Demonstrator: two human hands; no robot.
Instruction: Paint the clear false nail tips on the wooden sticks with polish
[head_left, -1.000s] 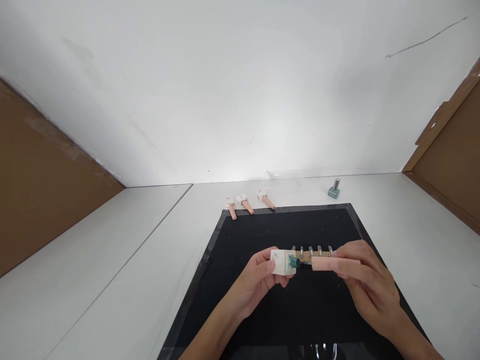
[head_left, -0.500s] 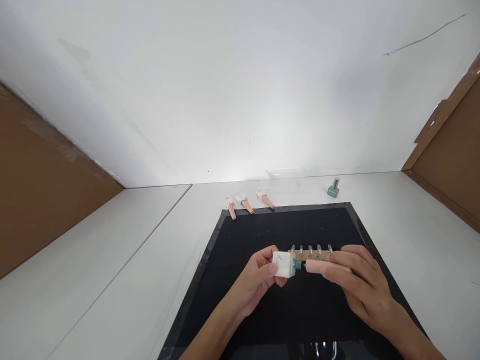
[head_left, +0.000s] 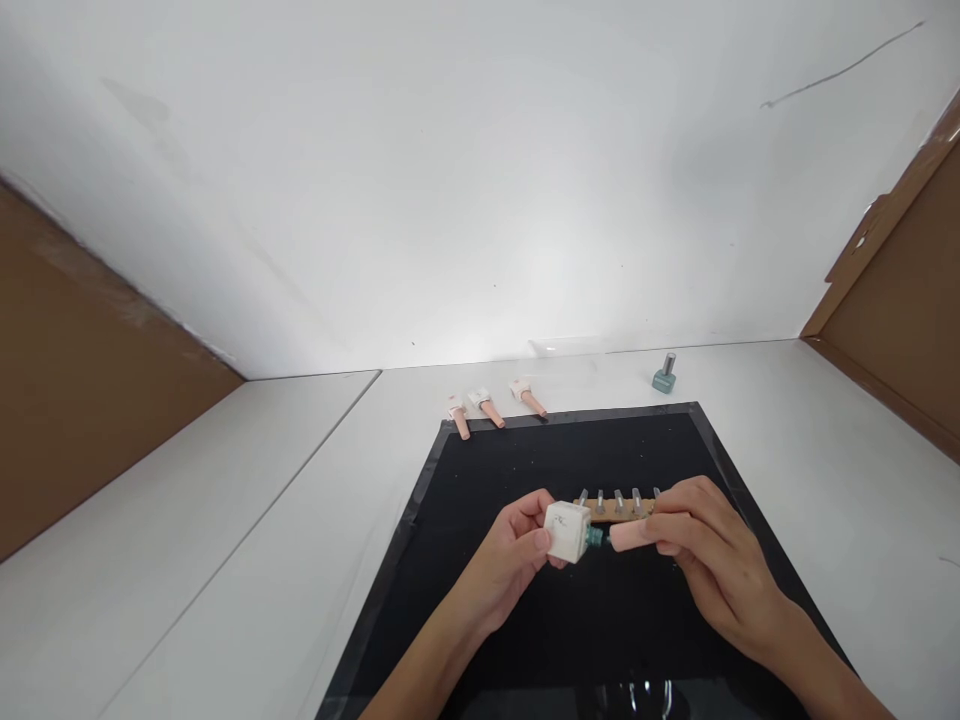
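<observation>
White is the body of the bottle (head_left: 567, 531) that the left hand (head_left: 508, 565) grasps, above the middle of the black mat (head_left: 570, 625). Its green neck (head_left: 594, 537) points to the right. The walls are opaque, so I cannot tell how much is inside.

The left hand is partly closed, with the thumb on the near face of this bottle and the fingers bent behind it. The right hand (head_left: 724, 570) is also partly closed and pinches a long peach cap (head_left: 628, 536), which lies almost level, its open end just beside the green neck. Between them shows a small dark piece, too small to describe well.

Behind the hands, on the mat, is a light brown strip (head_left: 609, 510) with a row of clear tips (head_left: 619, 500) standing on it; the right hand covers its right end.

Three more white bottles, all with peach caps on, lie around the mat's far left corner: the left one (head_left: 456, 405), the middle one (head_left: 480, 399) and the right one (head_left: 520, 389). Their caps reach over the far edge. A teal bottle (head_left: 664, 382) with a silver cap (head_left: 670, 363) is on the white worktop (head_left: 262, 560), just beyond the mat's far right corner.
</observation>
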